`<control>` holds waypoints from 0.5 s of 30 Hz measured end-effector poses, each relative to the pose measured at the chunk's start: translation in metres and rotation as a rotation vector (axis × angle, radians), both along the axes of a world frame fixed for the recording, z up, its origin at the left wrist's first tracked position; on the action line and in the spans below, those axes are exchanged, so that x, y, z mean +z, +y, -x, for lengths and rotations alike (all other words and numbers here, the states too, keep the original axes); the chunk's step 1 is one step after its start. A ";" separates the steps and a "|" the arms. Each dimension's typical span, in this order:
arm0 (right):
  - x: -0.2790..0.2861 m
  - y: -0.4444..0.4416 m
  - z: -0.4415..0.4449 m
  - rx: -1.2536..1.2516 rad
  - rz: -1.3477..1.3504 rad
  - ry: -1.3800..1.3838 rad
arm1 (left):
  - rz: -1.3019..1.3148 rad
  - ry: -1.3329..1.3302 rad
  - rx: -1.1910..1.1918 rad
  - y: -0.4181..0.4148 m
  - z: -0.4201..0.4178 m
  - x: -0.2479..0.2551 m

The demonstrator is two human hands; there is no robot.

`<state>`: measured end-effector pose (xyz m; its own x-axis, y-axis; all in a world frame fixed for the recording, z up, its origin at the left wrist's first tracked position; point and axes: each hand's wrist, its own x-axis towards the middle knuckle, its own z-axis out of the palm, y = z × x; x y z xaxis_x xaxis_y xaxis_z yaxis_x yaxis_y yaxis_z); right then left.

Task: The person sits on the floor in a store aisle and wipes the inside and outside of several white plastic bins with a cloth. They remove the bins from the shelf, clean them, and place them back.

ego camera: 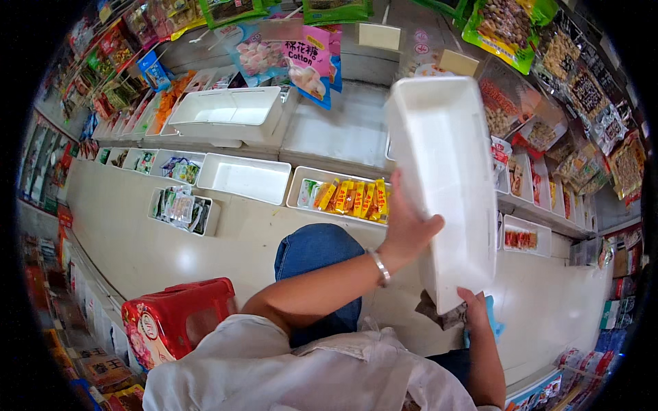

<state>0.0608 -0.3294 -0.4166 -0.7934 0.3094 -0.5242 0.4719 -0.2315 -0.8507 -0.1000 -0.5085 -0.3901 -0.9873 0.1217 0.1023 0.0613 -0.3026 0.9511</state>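
Observation:
My left hand (408, 228) grips the long side of an empty white plastic bin (455, 180), its thumb on the near rim. The bin is tilted up on end, with its open side facing me. At its lower end my right hand (475, 308) holds the corner, thumb over the rim. A grey-brown cloth (444, 311) hangs beneath that corner by the right hand; the hand partly hides how it is held. Some light-blue cloth (494, 318) shows behind the right wrist. My blue-jeaned knee (321, 251) is left of the bin.
A white bin of yellow snack packets (354, 198) stands on the floor before me. Left of it are an empty white bin (244, 177) and a bin of small packets (182, 210). Another empty bin (226, 110) rests on the shelf (334, 133). A red plastic stool (180, 318) stands at left.

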 end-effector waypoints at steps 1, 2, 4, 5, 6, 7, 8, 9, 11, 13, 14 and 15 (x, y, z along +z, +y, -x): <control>0.001 0.001 0.001 0.009 0.015 -0.020 | 0.030 -0.059 -0.002 -0.008 -0.001 -0.010; 0.002 0.002 0.001 0.019 0.029 -0.040 | 0.057 -0.111 0.003 -0.019 -0.001 -0.020; 0.007 -0.001 0.010 0.039 0.064 -0.093 | 0.003 -0.336 -0.119 -0.059 0.003 0.006; 0.014 -0.010 0.019 0.067 0.089 -0.129 | 0.055 -0.420 -0.157 -0.085 0.008 0.017; 0.018 -0.017 0.028 0.088 0.104 -0.168 | -0.031 -0.406 -0.097 -0.107 0.018 0.015; 0.018 -0.022 0.038 0.135 0.110 -0.199 | -0.117 -0.391 -0.039 -0.129 0.029 0.014; 0.017 -0.030 0.049 0.191 0.121 -0.230 | -0.068 -0.397 0.073 -0.157 0.038 0.020; 0.016 -0.037 0.059 0.242 0.124 -0.259 | -0.026 -0.401 0.179 -0.185 0.048 0.024; 0.007 -0.056 0.076 0.285 0.216 -0.281 | -0.016 -0.415 0.347 -0.247 0.071 0.005; -0.004 -0.070 0.093 0.294 0.272 -0.315 | -0.120 -0.629 0.437 -0.298 0.100 -0.015; -0.009 -0.077 0.098 0.285 0.286 -0.342 | -0.140 -0.675 0.461 -0.316 0.114 -0.026; -0.015 -0.083 0.102 0.275 0.301 -0.371 | -0.159 -0.722 0.485 -0.333 0.127 -0.036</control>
<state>-0.0415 -0.4127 -0.4315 -0.5690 -0.0897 -0.8175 0.8048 -0.2648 -0.5311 -0.2267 -0.8414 -0.4266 -0.7565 -0.2896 -0.5864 -0.3826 -0.5313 0.7559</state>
